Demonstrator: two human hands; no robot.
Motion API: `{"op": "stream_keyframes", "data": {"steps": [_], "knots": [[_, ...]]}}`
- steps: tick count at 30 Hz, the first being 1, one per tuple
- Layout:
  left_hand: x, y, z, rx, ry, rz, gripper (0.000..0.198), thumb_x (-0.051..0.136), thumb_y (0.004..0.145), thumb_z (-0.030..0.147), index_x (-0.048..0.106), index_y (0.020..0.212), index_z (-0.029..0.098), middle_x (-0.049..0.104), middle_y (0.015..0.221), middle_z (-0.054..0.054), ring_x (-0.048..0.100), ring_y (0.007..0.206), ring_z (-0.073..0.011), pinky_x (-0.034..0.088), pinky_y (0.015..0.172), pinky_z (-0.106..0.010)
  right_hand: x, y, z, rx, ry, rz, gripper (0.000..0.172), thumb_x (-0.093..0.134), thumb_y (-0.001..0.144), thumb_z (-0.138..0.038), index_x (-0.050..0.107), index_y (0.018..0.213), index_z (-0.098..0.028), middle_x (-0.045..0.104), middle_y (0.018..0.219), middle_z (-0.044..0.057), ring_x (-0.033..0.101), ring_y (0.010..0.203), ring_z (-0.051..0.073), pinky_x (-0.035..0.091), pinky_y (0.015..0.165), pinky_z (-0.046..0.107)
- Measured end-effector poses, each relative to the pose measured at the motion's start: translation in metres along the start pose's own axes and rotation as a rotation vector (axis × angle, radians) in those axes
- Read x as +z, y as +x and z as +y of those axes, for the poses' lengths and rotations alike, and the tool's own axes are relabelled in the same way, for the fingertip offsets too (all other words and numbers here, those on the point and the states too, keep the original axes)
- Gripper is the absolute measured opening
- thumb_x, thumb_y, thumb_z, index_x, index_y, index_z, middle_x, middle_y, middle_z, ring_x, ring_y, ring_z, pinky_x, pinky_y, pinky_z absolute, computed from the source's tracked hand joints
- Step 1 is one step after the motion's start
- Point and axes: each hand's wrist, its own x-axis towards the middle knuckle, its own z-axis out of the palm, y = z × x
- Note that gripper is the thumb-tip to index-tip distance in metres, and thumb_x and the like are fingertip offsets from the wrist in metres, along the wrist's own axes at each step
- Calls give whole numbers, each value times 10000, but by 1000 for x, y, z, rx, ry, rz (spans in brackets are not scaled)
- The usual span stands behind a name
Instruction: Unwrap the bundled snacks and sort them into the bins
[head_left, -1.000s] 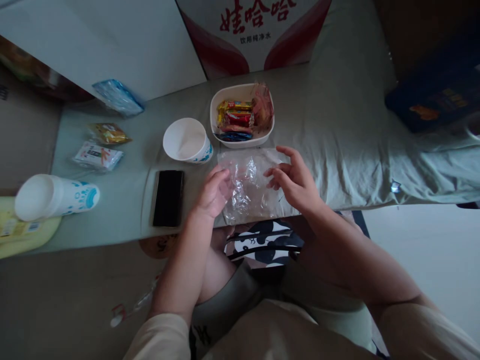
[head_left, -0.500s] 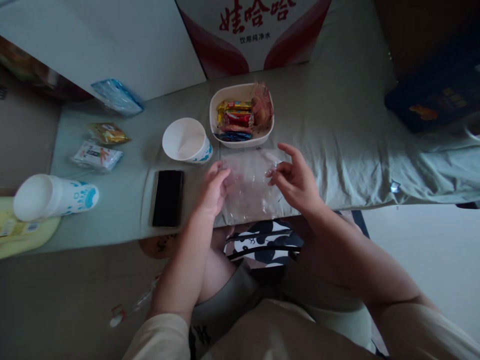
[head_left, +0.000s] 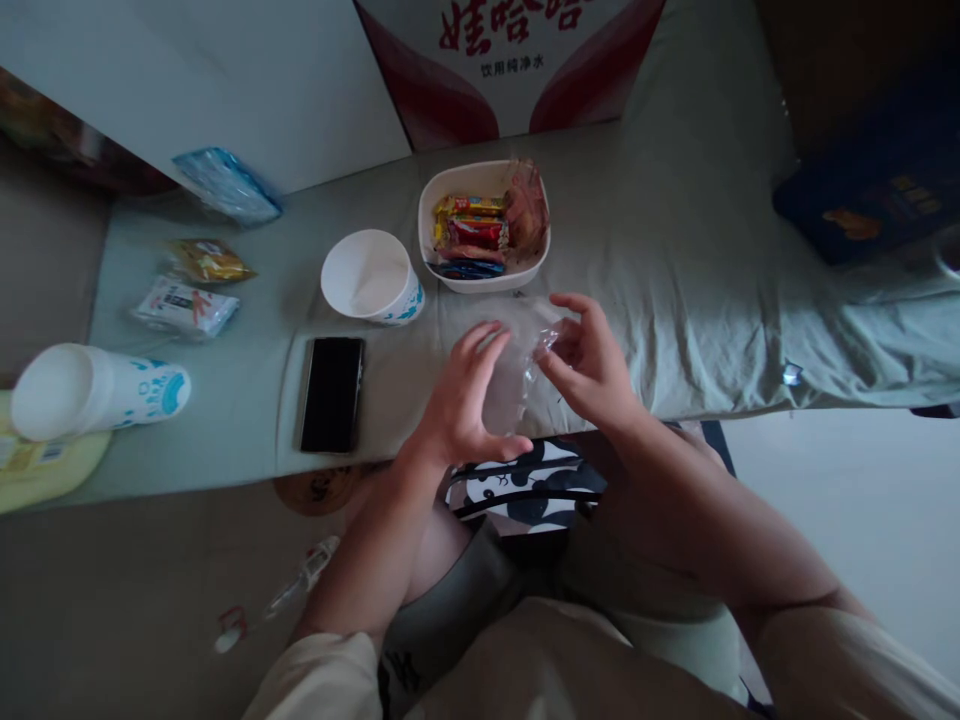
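Observation:
A clear plastic bag (head_left: 511, 380) is bunched up between my two hands at the bed's front edge. My right hand (head_left: 592, 365) pinches its right side between thumb and curled fingers. Against the bag's left side is my left hand (head_left: 461, 400), thumb and fingers spread wide apart. Just beyond the bag stands a white plastic bowl (head_left: 425, 228) holding several wrapped snacks (head_left: 476, 235) in yellow, red and blue. A white paper cup (head_left: 367, 272) with blue print is left of the bowl, and a black phone (head_left: 332, 395) lies face up left of my left hand.
Stacked paper cups (head_left: 97, 392) lie on their side at far left, on a yellow package (head_left: 56, 465). Small packets (head_left: 186, 306) and a blue plastic packet (head_left: 227, 185) are behind them. A red-and-white carton (head_left: 510, 95) stands at the back. A panda-patterned bag (head_left: 517, 490) is below the edge.
My left hand has moved right and opened wide against the bag. The bag, spread flat before, is now gathered into a narrower bunch. My right hand stays about where it was.

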Motion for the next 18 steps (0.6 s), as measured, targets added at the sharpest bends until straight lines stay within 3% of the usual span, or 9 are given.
{"op": "stream_keyframes", "data": {"steps": [2, 3, 5, 8, 11, 14, 18], "knots": [[4, -2, -3, 76, 66, -15, 1326, 749, 641, 887, 267, 1669, 201, 274, 1710, -258, 259, 1605, -480, 281, 1286, -666, -1, 2, 3, 40, 23, 46, 453, 618, 904, -254, 444, 1322, -263, 564, 805, -50, 604, 662, 120, 525, 616, 283], [6, -3, -5, 88, 109, 9, 1301, 807, 662, 806, 246, 1680, 222, 212, 1740, -251, 200, 1627, -487, 257, 1291, -683, -1, 3, 4, 52, 44, 62, 438, 611, 902, -243, 443, 1306, -265, 560, 812, -52, 606, 650, 113, 524, 602, 274], [10, -2, -9, 81, 194, 77, 1056, 830, 794, 585, 309, 1660, 279, 174, 1770, -208, 150, 1652, -462, 248, 1296, -685, -2, 5, 5, 76, 90, 69, 425, 612, 898, -231, 438, 1285, -270, 566, 837, -54, 605, 618, 98, 525, 571, 257], [9, 1, -15, 40, 200, 149, 617, 621, 1003, 357, 439, 1592, 322, 336, 1735, -143, 245, 1650, -366, 288, 1308, -628, -2, 4, 3, 125, 131, 33, 463, 632, 910, -251, 412, 1315, -292, 583, 867, -56, 542, 515, 72, 478, 468, 235], [3, 5, -18, -55, 81, 224, 482, 445, 1089, 358, 495, 1563, 284, 502, 1641, -134, 406, 1587, -282, 353, 1307, -533, -1, 0, 0, 141, 128, -13, 551, 653, 923, -273, 376, 1397, -325, 602, 879, -51, 490, 457, 67, 419, 394, 229], [-2, 6, -17, -131, -31, 274, 472, 467, 1088, 424, 560, 1520, 259, 570, 1586, -135, 510, 1517, -260, 407, 1287, -468, -1, -3, -1, 96, 104, -47, 577, 676, 923, -284, 373, 1411, -341, 609, 870, -44, 511, 473, 81, 433, 399, 236], [-6, 5, -17, -140, -282, 257, 504, 510, 1065, 478, 581, 1521, 274, 598, 1569, -98, 552, 1483, -260, 445, 1265, -446, -1, -2, -3, 50, 102, -6, 395, 690, 900, -277, 460, 1219, -305, 593, 853, -53, 515, 484, 62, 422, 408, 202]]}}
